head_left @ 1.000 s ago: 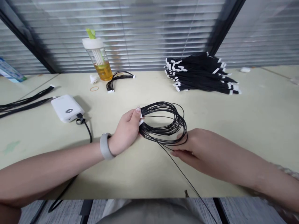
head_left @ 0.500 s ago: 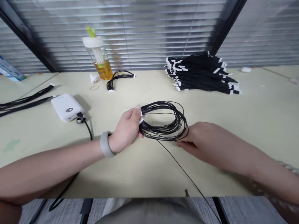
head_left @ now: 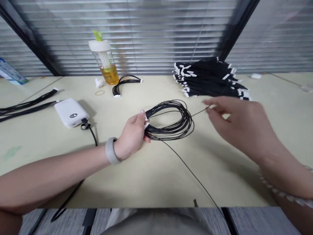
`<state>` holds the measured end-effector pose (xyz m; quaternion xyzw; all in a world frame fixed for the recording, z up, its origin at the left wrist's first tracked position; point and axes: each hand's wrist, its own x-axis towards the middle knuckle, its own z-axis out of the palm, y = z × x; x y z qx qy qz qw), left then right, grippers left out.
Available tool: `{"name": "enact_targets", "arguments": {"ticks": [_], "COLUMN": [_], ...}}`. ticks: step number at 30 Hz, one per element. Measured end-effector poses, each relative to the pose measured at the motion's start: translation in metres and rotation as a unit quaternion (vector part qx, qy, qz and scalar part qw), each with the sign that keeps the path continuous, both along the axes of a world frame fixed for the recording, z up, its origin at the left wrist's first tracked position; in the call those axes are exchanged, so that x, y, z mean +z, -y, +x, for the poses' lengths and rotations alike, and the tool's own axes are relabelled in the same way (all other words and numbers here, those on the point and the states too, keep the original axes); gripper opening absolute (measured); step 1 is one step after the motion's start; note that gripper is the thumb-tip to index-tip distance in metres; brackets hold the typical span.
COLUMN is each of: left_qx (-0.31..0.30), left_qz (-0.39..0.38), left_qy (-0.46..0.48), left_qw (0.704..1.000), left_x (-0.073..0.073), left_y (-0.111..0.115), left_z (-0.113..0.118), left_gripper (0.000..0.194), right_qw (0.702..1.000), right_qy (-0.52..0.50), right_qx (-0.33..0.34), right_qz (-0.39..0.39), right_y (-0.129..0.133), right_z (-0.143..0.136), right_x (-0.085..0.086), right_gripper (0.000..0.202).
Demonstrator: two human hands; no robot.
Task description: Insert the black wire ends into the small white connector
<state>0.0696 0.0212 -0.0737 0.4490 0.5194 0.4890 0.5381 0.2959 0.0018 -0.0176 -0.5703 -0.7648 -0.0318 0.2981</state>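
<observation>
My left hand (head_left: 133, 132) is closed on the white connector ends of a looped bundle of thin black wires, a wire harness (head_left: 179, 129). The loop bulges out to the right, held over the table. To its right, my right hand (head_left: 237, 122) pinches a thin black wire (head_left: 200, 111) between thumb and forefinger. That wire stretches taut from the loop up to my fingertips. Another length of wire (head_left: 189, 169) trails from under the bundle down over the table's front edge.
Behind lies a pile of black harnesses (head_left: 210, 78) with white connectors. A short harness (head_left: 126, 81), a rubber band (head_left: 99, 93) and a bottle of yellow liquid (head_left: 109, 70) stand at back left. A white power bank (head_left: 70, 112) with a black cable sits left on the table (head_left: 151, 182).
My right hand has moved up and to the right from beside the loop, drawing a wire out with it. The loop has risen slightly; my left hand keeps its hold.
</observation>
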Motion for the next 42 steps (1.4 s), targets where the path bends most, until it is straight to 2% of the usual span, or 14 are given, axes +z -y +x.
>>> {"name": "enact_targets", "arguments": {"ticks": [2, 3, 6, 10, 11, 15, 18, 21, 23, 26, 30, 32, 37, 42], "left_qx": [0.015, 0.022, 0.025, -0.03, -0.051, -0.114, -0.131, -0.153, -0.164, -0.163, -0.105, -0.083, -0.069, -0.067], "left_qz": [-0.007, -0.008, -0.003, 0.043, 0.063, 0.157, 0.195, 0.188, 0.178, 0.145, 0.103, 0.097, 0.086, 0.063], "left_qy": [0.02, 0.03, 0.039, 0.001, -0.015, -0.093, -0.117, -0.115, -0.108, -0.075, -0.022, -0.012, 0.013, 0.069], "left_qw": [1.0, 0.999, 0.999, 0.999, 0.997, 0.977, 0.965, 0.963, 0.964, 0.973, 0.989, 0.992, 0.994, 0.993], "left_x": [0.001, 0.001, 0.001, -0.004, -0.005, -0.005, -0.004, -0.004, -0.006, -0.008, -0.01, -0.011, -0.012, -0.008], "left_y": [0.0, -0.001, -0.001, 0.001, 0.003, 0.012, 0.016, 0.017, 0.016, 0.015, 0.01, 0.008, 0.004, 0.004], "left_z": [0.0, 0.0, 0.0, -0.003, -0.004, -0.006, -0.006, -0.007, -0.007, -0.008, -0.007, -0.007, -0.008, -0.005], "left_gripper": [0.036, 0.034, 0.033, 0.037, 0.038, 0.041, 0.041, 0.04, 0.04, 0.041, 0.042, 0.042, 0.042, 0.041], "right_qw": [0.986, 0.968, 0.901, 0.846, 0.836, 0.789, 0.799, 0.83, 0.835, 0.814, 0.755, 0.737, 0.712, 0.707], "right_qy": [-0.149, -0.229, -0.402, -0.429, -0.433, -0.499, -0.504, -0.448, -0.434, -0.454, -0.507, -0.529, -0.558, -0.563], "right_qx": [0.048, 0.076, 0.159, 0.23, 0.238, 0.249, 0.194, 0.153, 0.148, 0.152, 0.161, 0.168, 0.193, 0.184], "right_qz": [0.063, 0.067, -0.044, -0.216, -0.239, -0.258, -0.265, -0.294, -0.304, -0.33, -0.384, -0.385, -0.38, -0.386], "right_y": [0.0, 0.001, 0.01, 0.027, 0.029, 0.027, 0.018, 0.012, 0.011, 0.007, 0.001, 0.001, 0.003, 0.005], "right_z": [0.0, -0.001, -0.006, -0.013, -0.015, -0.022, -0.024, -0.024, -0.022, -0.017, -0.014, -0.013, -0.011, -0.007], "right_x": [0.002, 0.004, 0.008, 0.013, 0.012, 0.001, -0.01, -0.016, -0.016, -0.012, -0.006, -0.004, -0.001, 0.002], "right_gripper": [0.019, 0.017, 0.019, 0.046, 0.044, 0.002, 0.012, 0.022, 0.025, 0.025, 0.024, 0.022, 0.02, 0.017]}}
